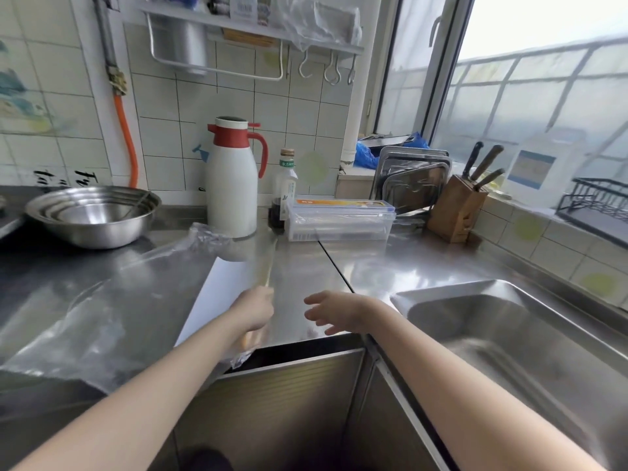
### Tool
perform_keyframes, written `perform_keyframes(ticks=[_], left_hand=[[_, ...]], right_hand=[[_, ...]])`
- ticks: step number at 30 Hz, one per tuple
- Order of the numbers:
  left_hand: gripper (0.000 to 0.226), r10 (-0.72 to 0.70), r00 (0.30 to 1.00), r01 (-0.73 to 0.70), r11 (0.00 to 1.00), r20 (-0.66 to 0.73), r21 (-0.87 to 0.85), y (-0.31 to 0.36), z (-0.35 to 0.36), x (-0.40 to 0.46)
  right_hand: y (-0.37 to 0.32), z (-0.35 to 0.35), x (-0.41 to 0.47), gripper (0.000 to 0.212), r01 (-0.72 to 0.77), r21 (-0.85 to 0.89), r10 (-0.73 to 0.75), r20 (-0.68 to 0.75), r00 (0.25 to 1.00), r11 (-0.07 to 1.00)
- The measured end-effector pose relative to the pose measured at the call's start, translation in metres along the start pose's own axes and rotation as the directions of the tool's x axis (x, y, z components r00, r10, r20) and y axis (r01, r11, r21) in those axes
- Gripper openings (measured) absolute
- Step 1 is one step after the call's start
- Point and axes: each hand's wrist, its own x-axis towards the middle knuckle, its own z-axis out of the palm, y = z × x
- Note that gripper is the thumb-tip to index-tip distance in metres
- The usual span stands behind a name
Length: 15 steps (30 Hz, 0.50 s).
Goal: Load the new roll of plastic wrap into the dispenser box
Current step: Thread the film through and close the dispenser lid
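Left hand (253,309): low centre of the frame, at the counter's front edge; fingers curled and clenched around the near end of the roll.
Right hand (334,311): just right of the left hand, apart from it; fingers (314,299) spread and loose, grasping nothing, pointing left toward the roll without touching it.
Roll (268,266): blurred, thin and pale; near end buried in the left fist, with an orange tint showing under the palm; far end free above the counter, past the knuckles.
Roll axis: long axis running from the fist up the frame, tilted slightly right, far end pointing toward the jug and box.
Wrapper (112,300): clear crumpled plastic spread over the counter, left of the roll, trailing under the left wrist and over the front edge.
White sheet (217,294): flat on the counter, just left of the left hand, partly under the wrapper.
Box (339,219): clear, long, lid shut, at the back of the counter, centre frame, long axis left to right; well apart from both hands.
Jug (232,178): white with red collar, upright, left of the box.
Bottle (285,188): upright between jug and box.
Bowls (93,212): stacked steel, left of frame.
Sink (509,334): lower right.
Knife block (457,212): right of the box.
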Motion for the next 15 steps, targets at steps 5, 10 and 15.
perform_keyframes(ticks=[5,10,15], left_hand=[[0.054,0.049,0.998,-0.057,0.862,-0.03,-0.504,0.048,-0.001,-0.004],[0.068,0.055,0.995,0.063,0.327,0.085,-0.943,0.078,-0.024,-0.013],[0.064,0.097,0.986,0.134,0.051,0.138,-0.99,0.067,-0.038,-0.013]], right_hand=[[0.016,0.001,-0.003,0.047,-0.031,0.553,0.029,0.014,0.999,0.832],[0.032,-0.006,-0.002,0.057,-0.035,0.793,0.092,-0.027,0.995,0.608],[0.042,-0.004,0.001,0.08,-0.051,0.888,0.167,-0.03,0.986,0.457]])
